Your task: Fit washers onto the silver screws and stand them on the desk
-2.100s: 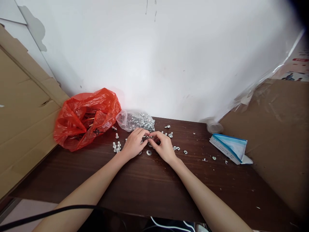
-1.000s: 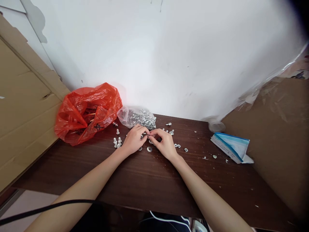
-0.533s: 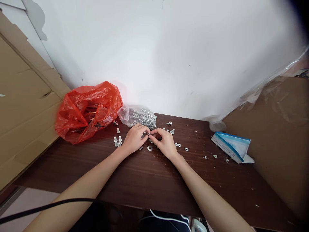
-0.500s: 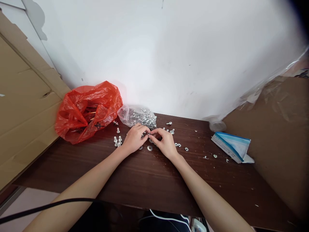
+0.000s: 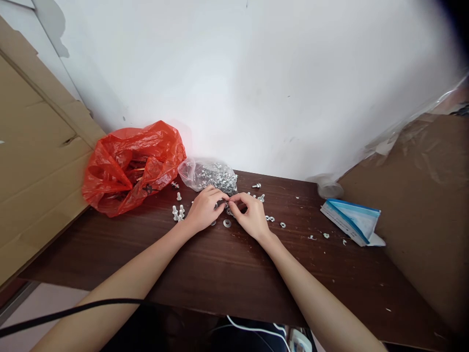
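Observation:
My left hand [image 5: 205, 208] and my right hand [image 5: 249, 213] meet fingertip to fingertip above the dark wooden table [image 5: 220, 274]. Both are closed in a pinch around a small metal piece, mostly hidden by the fingers, so its kind does not show. A flat washer [image 5: 227, 223] lies on the table just below the hands, with other washers partly covered by them. Left of my left hand stand several bolts [image 5: 178, 213] in a cluster, and a single bolt [image 5: 179, 196] stands behind them. To the right of my right hand lie several nuts [image 5: 270, 218].
A clear plastic bag of metal hardware [image 5: 216, 177] lies behind the hands, beside an open red plastic bag [image 5: 135, 166]. One bolt [image 5: 256, 186] lies near the wall. At right are a blue-white packet [image 5: 351, 220] and a clear round container [image 5: 330, 189]. Cardboard [image 5: 36, 146] borders the left.
The fingertips of both hands have shifted slightly around the small piece, the right fingertips rolling a little. The hands stay in the same place, and the things on the table have not moved.

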Tool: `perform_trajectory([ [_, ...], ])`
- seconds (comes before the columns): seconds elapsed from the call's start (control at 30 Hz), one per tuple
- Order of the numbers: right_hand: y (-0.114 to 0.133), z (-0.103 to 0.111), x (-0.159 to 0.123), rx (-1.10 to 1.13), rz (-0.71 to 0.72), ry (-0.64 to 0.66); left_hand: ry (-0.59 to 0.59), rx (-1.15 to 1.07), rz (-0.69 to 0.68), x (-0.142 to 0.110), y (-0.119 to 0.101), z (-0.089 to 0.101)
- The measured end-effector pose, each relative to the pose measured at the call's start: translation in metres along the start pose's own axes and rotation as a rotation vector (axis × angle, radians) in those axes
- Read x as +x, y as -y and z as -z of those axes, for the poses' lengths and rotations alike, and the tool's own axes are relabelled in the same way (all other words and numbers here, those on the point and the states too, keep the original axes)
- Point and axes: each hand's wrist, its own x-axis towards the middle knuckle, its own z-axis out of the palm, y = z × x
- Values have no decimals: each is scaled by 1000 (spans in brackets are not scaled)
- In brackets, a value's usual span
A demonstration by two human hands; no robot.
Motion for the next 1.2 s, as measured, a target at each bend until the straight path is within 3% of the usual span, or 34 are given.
perform_trajectory([
  [0.43, -2, 1, -1, -32, -17, 38, 11, 37, 72, 1, -2, 1],
  [1.2, -6, -1, 0, 43, 26, 67, -50, 74, -21, 0, 1, 1],
])
